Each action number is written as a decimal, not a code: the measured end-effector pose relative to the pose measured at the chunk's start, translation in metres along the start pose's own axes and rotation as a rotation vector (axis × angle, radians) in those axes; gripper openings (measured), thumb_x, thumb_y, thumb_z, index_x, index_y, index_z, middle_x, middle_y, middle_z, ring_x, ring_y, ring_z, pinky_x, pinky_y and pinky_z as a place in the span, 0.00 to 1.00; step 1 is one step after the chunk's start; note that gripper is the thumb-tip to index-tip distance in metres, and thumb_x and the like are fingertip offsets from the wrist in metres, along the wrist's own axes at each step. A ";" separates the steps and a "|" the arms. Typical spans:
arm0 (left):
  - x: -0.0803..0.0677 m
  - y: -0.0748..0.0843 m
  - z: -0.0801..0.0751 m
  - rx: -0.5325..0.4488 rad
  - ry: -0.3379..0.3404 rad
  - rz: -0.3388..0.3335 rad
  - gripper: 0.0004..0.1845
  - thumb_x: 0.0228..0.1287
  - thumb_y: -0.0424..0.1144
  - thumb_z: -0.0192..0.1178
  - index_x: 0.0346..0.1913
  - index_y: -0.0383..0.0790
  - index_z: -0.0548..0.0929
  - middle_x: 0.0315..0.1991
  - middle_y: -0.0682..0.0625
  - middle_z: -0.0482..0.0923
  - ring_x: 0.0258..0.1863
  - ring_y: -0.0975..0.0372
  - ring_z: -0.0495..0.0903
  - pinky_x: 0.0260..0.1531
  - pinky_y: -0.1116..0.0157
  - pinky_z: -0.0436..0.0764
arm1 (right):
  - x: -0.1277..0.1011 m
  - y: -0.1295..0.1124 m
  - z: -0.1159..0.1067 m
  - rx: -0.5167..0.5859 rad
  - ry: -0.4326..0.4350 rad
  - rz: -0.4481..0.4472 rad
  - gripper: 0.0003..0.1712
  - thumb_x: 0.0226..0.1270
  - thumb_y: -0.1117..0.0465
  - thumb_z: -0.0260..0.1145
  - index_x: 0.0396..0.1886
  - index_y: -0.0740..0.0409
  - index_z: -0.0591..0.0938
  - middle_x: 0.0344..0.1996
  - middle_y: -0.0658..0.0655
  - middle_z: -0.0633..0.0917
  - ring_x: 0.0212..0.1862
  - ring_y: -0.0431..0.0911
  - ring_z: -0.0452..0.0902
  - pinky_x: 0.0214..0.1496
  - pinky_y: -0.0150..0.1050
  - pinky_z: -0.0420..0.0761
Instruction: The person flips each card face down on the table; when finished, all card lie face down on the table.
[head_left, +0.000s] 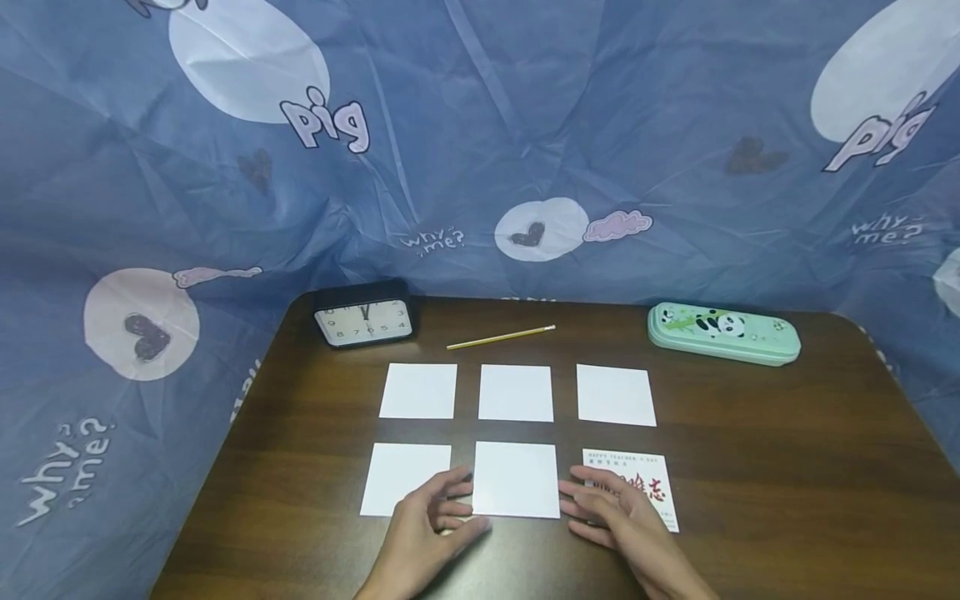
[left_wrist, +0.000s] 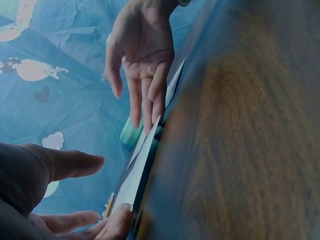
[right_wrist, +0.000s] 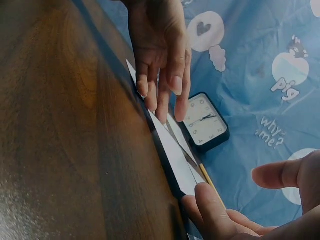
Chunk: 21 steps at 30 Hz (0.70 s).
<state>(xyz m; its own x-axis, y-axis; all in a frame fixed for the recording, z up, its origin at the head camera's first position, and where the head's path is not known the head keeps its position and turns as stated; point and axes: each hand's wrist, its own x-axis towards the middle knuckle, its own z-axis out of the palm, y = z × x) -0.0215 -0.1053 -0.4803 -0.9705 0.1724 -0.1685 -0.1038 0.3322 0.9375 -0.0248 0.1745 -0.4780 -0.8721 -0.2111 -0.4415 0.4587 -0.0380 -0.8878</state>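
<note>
In the head view, a blank white card (head_left: 516,481) lies in the middle of the front row, between both hands. The left hand (head_left: 427,529) has its fingertips at the card's left edge, thumb apart from the other fingers. At the right edge are the fingertips of the right hand (head_left: 626,521), which partly covers a printed card (head_left: 652,492) with red characters. Part of another blank card (head_left: 401,479) sits beneath the left hand's fingers. Both wrist views show the middle card (left_wrist: 137,175) edge-on, with extended fingers at its sides and neither thumb on it.
Behind is a row with a left card (head_left: 418,392), a centre card (head_left: 516,393) and a right card (head_left: 617,396). Farther back lie a black clock (head_left: 365,321), a yellow pencil (head_left: 501,337) and a green panda pencil case (head_left: 723,333). Blue printed cloth (head_left: 465,167) hangs beyond the wooden table (head_left: 750,467).
</note>
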 end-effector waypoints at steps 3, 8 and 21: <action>-0.001 0.000 0.000 0.008 -0.001 0.002 0.35 0.59 0.39 0.78 0.67 0.30 0.77 0.55 0.35 0.86 0.42 0.58 0.89 0.40 0.76 0.86 | 0.000 0.000 0.000 0.004 -0.008 -0.002 0.34 0.81 0.57 0.58 0.76 0.71 0.62 0.71 0.73 0.75 0.63 0.53 0.84 0.61 0.43 0.87; -0.003 0.000 -0.001 0.009 -0.011 0.006 0.34 0.58 0.40 0.78 0.66 0.31 0.77 0.56 0.35 0.86 0.43 0.56 0.90 0.41 0.74 0.87 | 0.000 0.000 0.000 0.006 -0.009 0.008 0.34 0.81 0.58 0.59 0.77 0.71 0.61 0.71 0.73 0.75 0.63 0.53 0.84 0.61 0.42 0.87; -0.004 0.001 -0.003 0.032 -0.023 0.029 0.34 0.59 0.42 0.78 0.66 0.33 0.78 0.57 0.36 0.86 0.45 0.54 0.88 0.42 0.70 0.88 | -0.005 -0.007 -0.006 0.000 -0.035 -0.031 0.36 0.78 0.59 0.62 0.78 0.70 0.61 0.72 0.72 0.74 0.61 0.48 0.85 0.62 0.39 0.86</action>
<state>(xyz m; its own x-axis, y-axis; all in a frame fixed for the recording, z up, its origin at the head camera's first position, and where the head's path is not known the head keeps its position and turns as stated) -0.0187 -0.1083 -0.4775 -0.9677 0.2033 -0.1490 -0.0685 0.3565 0.9318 -0.0251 0.1818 -0.4705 -0.8795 -0.2440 -0.4087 0.4313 -0.0451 -0.9011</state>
